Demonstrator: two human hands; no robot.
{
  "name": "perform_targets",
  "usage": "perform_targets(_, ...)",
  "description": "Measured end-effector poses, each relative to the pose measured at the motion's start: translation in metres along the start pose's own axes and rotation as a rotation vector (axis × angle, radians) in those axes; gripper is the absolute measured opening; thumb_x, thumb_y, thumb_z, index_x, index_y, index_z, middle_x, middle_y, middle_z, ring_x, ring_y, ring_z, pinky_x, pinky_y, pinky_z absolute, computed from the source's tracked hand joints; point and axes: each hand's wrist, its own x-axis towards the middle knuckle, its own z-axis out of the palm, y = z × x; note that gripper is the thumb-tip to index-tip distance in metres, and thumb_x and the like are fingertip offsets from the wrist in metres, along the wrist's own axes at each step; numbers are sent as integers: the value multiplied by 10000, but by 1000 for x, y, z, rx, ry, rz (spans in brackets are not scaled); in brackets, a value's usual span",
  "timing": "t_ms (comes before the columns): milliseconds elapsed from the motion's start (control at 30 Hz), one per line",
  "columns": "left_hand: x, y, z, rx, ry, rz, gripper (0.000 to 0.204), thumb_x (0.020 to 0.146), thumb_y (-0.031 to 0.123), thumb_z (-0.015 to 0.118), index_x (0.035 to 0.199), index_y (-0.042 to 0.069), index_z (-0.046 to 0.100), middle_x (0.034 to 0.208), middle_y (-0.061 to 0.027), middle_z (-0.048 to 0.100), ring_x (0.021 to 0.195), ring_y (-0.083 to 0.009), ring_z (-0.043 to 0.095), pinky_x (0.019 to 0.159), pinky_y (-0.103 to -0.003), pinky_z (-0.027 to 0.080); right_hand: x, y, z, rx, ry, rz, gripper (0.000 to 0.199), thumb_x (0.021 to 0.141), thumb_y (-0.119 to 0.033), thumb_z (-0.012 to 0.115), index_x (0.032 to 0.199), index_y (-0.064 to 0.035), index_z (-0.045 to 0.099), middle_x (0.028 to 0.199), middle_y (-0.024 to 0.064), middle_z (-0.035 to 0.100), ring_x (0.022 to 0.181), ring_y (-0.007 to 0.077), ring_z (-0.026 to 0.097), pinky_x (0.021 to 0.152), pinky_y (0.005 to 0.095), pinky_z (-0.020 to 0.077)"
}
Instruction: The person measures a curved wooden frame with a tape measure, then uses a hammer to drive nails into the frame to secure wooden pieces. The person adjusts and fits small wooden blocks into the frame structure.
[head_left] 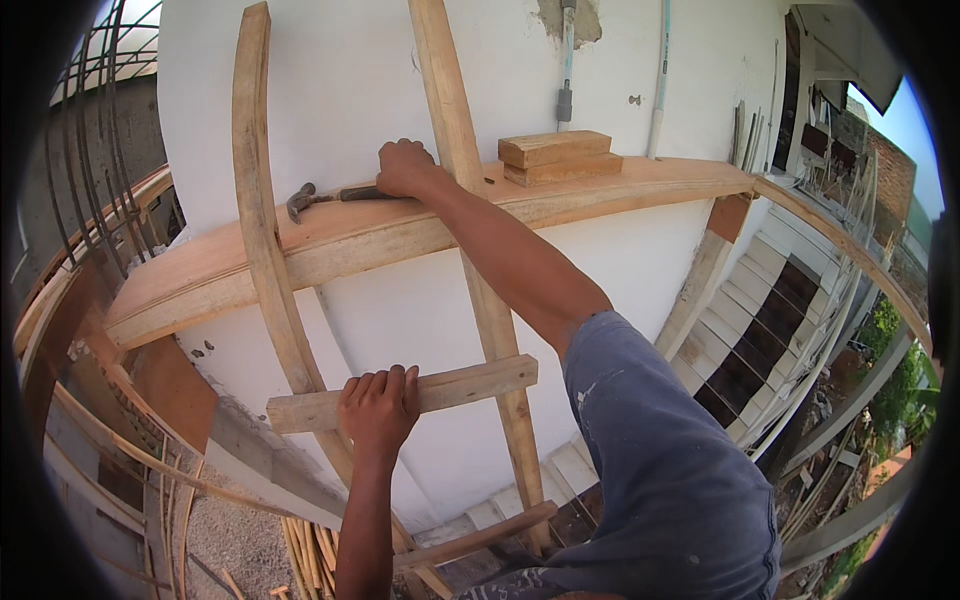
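White wall (340, 90) forms the main background, with a pipe (661, 75) running vertically along it. Tiled steps (765, 310), pale with a dark central band, lie below to the right. Against the wall spans a long timber platform (690, 182), its front edge faced with a wooden strip. One wooden ladder (261, 150) stands in front of the platform, both rails extending above it. Its upper rung (470, 385) crosses the rails below platform level. Two rectangular wooden blocks (556, 150) are stacked on the platform, right of the ladder. Hammer (322, 197) position: lying on the platform between the rails, head to the left, dark handle leading toward the right grip (408, 170). Right grip: fingers curled; whether they are clamped on the handle cannot be told. Left grip (378, 412): clamped on the upper rung, near the left rail.
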Motion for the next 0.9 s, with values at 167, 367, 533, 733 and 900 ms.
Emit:
perform_targets(167, -1, 1, 1, -6, 28, -6, 169, 881, 181, 690, 737, 100, 653, 590, -29, 596, 553, -196, 584, 593, -340, 433, -67, 35, -53, 269, 616, -441, 144, 755, -18, 530, 778, -64, 664, 670, 95, 652, 616, 229, 640, 602, 374, 497)
perform_targets(367, -2, -2, 9, 56, 60, 16, 248, 873, 214, 716, 672, 118, 607, 542, 6, 532, 501, -141, 518, 551, -299, 396, -68, 185, -98, -308, 299, 129, 430, 796, -82, 655, 1209, -171, 578, 1175, 73, 651, 1076, 286, 622, 887, 473, 504)
perform_targets(533, -2, -3, 10, 53, 83, 40, 246, 876, 213, 713, 677, 110, 612, 554, 7, 544, 508, -137, 518, 557, -290, 390, -43, 223, -80, -585, -72, 38, 704, 798, -112, 721, 1419, -235, 414, 1342, 96, 556, 1217, 324, 552, 1005, 550, 464)
perform_targets(733, -4, -6, 9, 21, 112, 64, 236, 878, 207, 711, 686, 107, 618, 567, 7, 561, 525, -133, 529, 563, -292, 388, -49, 218, -98, -559, -117, 22, 676, 745, -41, 743, 1340, -171, 450, 1291, 101, 581, 1153, 334, 591, 954, 472, 507)
perform_targets(900, -4, -5, 9, 24, 102, 38, 219, 874, 204, 711, 699, 105, 626, 574, 4, 571, 527, -137, 530, 565, -297, 390, -97, 239, -127, -330, 370, -26, 676, 729, -64, 778, 1314, -81, 441, 1239, 115, 596, 1065, 315, 636, 873, 436, 541)
